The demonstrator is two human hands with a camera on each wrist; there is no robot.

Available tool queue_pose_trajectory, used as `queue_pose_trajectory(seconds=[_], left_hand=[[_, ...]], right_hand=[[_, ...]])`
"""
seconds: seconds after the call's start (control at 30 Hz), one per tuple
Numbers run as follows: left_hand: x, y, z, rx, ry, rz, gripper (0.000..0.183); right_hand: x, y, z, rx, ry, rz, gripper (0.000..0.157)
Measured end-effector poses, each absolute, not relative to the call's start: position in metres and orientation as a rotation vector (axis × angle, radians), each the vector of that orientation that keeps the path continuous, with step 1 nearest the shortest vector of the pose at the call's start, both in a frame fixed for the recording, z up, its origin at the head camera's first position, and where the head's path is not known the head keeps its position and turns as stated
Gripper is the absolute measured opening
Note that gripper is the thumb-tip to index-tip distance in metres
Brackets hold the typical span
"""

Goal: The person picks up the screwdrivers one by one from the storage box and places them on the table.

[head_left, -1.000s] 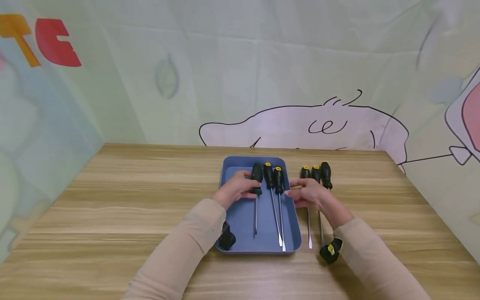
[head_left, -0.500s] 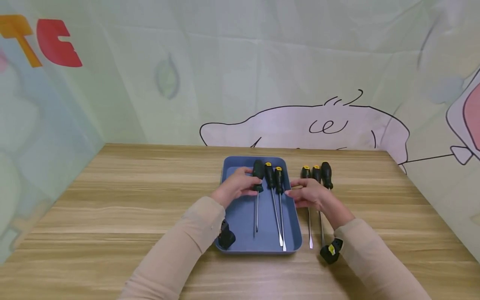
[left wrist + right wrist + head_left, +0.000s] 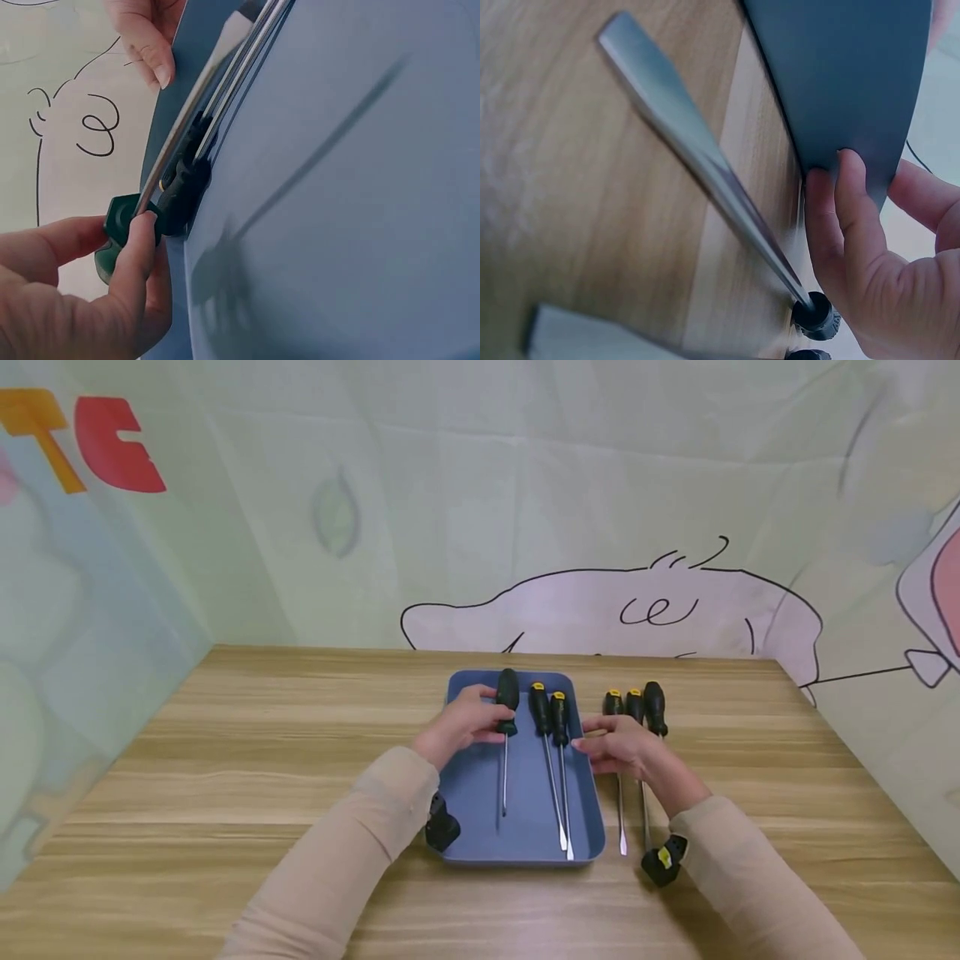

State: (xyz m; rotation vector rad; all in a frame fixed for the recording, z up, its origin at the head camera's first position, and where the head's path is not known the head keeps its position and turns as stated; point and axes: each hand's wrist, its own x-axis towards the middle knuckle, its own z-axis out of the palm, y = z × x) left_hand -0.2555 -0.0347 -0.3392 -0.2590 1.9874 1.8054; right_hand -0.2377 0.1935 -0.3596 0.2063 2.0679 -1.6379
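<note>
My left hand (image 3: 472,717) pinches a screwdriver (image 3: 507,693) by its dark green handle over the blue tray (image 3: 472,852). Its metal shaft points toward me, and in the left wrist view its shadow (image 3: 322,157) falls on the tray floor, apart from the tool. Two black screwdrivers with yellow-marked ends, a left one (image 3: 540,708) and a right one (image 3: 559,718), lie along the tray's right side. The right hand (image 3: 618,746) rests with extended fingers (image 3: 851,187) against the outside of the tray's right wall (image 3: 840,90).
Right of the tray, three more screwdrivers lie on the wooden table (image 3: 300,735), partly under the right hand: a left one (image 3: 614,702), a middle one (image 3: 635,703) and an all-black one (image 3: 655,706). A printed cloth (image 3: 480,527) stands behind the table.
My left hand has lifted the screwdriver and carried it slightly away from me and to the left. The right hand has stayed at the tray's wall.
</note>
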Motion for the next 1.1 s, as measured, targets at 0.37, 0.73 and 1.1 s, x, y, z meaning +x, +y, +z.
queue_pose_trajectory(seconds=[0.37,0.73,1.1], left_hand=[[-0.255,-0.044,-0.331,-0.237,1.973,1.809,0.055],[-0.247,-0.059,-0.335,-0.207,1.975,1.791,0.056],[-0.241,-0.072,-0.335,-0.187,1.950,1.806,0.058]], right_hand=[[-0.240,0.193,-0.359,0.201,2.041,-1.645,0.056],[-0.239,0.192,-0.359,0.207,2.033,-1.646,0.056],[-0.237,0.193,-0.361,0.205,2.034,-1.652,0.055]])
